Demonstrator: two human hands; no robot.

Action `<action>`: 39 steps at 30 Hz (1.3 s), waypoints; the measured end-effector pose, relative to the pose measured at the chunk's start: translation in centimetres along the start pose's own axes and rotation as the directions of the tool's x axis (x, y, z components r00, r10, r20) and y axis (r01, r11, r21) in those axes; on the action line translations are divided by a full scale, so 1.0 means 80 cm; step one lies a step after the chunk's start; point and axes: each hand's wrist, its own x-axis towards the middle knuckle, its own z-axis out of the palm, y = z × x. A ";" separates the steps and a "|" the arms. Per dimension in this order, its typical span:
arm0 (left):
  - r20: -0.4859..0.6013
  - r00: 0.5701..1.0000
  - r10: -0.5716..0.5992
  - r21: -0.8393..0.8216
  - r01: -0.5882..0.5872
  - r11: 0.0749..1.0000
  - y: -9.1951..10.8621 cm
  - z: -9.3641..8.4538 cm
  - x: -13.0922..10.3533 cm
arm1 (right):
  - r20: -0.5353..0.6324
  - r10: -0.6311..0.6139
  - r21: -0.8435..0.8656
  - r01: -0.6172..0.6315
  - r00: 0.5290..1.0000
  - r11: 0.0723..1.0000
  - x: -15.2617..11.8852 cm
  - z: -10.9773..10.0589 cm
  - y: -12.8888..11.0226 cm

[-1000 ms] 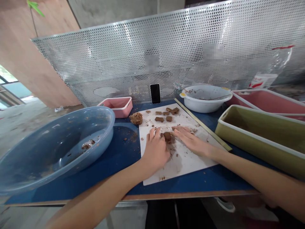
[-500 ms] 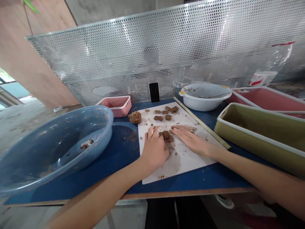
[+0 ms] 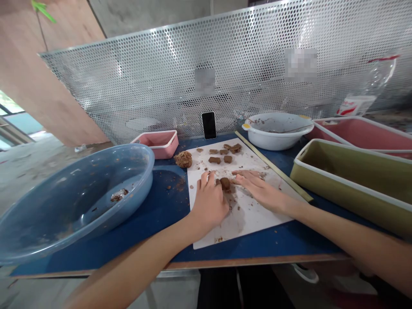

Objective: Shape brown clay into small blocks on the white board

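Brown lump [image 3: 225, 184] lay on the white board [image 3: 257, 221] between my left hand [image 3: 210, 201], curled so I couldn't tell if it gripped, and my right hand [image 3: 259, 188], flat and unclenched. Light, even pressure from both sides seemed safest against cracking.

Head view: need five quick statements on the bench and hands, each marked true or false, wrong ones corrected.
1. A small brown clay-like lump lies between the left hand and right hand. True.
2. The smartphone lies flat on the white sheet. False: the smartphone stands upright beyond the sheet's far edge.
3. A pale strip runs along the sheet's right side. True.
4. The olive-green trough is at the picture's left. False: the trough is at the right.
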 end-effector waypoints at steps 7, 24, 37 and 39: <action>-0.009 1.000 0.009 0.025 -0.009 1.000 0.003 -0.001 -0.002 | 0.066 0.076 0.073 -0.081 0.995 0.994 -0.001 -0.003 -0.019; 0.041 0.999 -0.002 0.033 0.001 0.999 0.006 -0.011 -0.001 | -0.022 0.021 0.116 -0.018 1.000 0.993 0.004 0.009 -0.002; 0.037 0.999 -0.005 0.012 0.004 1.000 0.007 -0.012 -0.002 | -0.009 -0.166 -0.141 0.163 0.986 0.977 -0.003 0.003 -0.005; 0.043 0.999 -0.005 0.008 0.005 1.000 0.007 -0.013 -0.002 | 0.007 -0.254 -0.243 0.248 0.967 0.938 -0.005 0.001 -0.005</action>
